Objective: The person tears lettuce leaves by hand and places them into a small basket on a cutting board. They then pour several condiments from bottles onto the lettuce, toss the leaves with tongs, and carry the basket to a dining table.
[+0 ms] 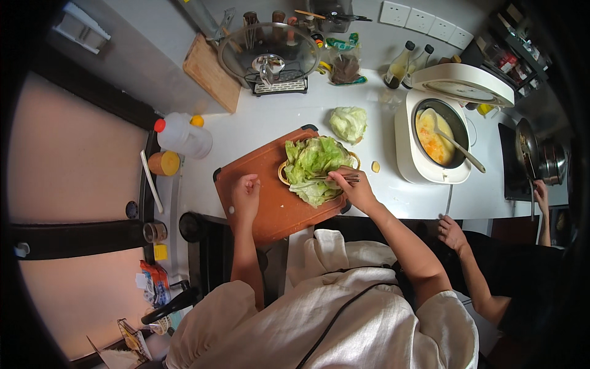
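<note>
My right hand (354, 187) grips a pair of chopsticks (348, 177), whose far ends lie among torn lettuce leaves (313, 161). These leaves are heaped over a dish with looped handles (282, 173), and most of the dish is hidden beneath them. Under the dish is a brown cutting board (262, 217) with dark corners, set at an angle on the counter. Over the board's left part, my left hand (246, 196) has its fingers curled in, with nothing visible in it. A partial head of lettuce (349, 123) sits just beyond the board.
A rice cooker (408, 152) with its lid up holds yellow-orange food and a ladle (461, 148). Nearby lies a small yellowish piece (375, 166). A co-worker's hand (451, 233) holds a thin rod; another hand (541, 196) is at a pan handle. A plastic jug (186, 135) stands left.
</note>
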Motion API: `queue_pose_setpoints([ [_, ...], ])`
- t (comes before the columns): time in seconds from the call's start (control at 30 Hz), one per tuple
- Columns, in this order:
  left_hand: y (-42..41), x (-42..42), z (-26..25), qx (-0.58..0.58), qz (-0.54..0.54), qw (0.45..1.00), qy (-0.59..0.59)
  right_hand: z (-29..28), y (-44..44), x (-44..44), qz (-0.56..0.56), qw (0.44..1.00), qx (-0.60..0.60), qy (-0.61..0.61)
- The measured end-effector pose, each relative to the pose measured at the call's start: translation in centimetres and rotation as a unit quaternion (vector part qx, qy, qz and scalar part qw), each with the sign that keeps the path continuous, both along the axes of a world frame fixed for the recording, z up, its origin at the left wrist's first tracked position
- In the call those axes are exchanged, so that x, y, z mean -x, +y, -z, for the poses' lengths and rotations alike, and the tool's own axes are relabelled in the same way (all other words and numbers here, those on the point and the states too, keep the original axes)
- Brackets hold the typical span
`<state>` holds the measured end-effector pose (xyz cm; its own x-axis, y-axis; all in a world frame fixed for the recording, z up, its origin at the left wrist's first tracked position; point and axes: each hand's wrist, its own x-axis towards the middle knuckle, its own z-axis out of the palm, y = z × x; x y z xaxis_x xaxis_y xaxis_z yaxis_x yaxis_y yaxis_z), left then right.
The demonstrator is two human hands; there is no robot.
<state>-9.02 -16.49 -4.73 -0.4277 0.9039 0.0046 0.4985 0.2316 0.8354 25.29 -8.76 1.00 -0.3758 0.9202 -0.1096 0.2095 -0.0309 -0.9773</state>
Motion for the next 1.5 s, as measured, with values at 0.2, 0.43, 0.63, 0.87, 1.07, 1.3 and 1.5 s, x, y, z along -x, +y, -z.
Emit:
queue_pose_setpoints([
  [0.2,-0.4,-0.3,0.5,0.006,0.016,1.000,-0.010,-2.0,-1.2,-3.0,0.093,0.994,-0.017,0.060],
  [0.43,3.4,-0.4,0.2,0.114,0.116,0.957,-0.241,-10.5,0.6,-14.3,0.459,0.880,-0.044,0.111],
  [0.63,7.6,-1.0,3.4,0.261,0.234,0.874,-0.337,-6.6,1.7,-11.2,0.416,0.907,-0.065,-0.018],
  [0.87,8.6,-2.1,2.4,0.285,0.218,0.822,-0.443,-3.7,0.4,-9.2,0.437,0.896,-0.054,-0.057],
  [1.07,5.2,-2.8,4.1,0.224,0.190,0.819,-0.493,-2.9,-2.5,-10.0,0.436,0.898,-0.043,-0.033],
  [1.3,2.2,-4.0,-0.3,0.209,0.161,0.848,-0.459,-4.6,-5.7,-12.5,0.470,0.881,-0.026,0.048],
  [1.5,-0.3,-7.1,-7.8,0.214,0.210,0.856,-0.421,-9.9,-11.3,-15.3,0.413,0.906,0.012,0.096],
])
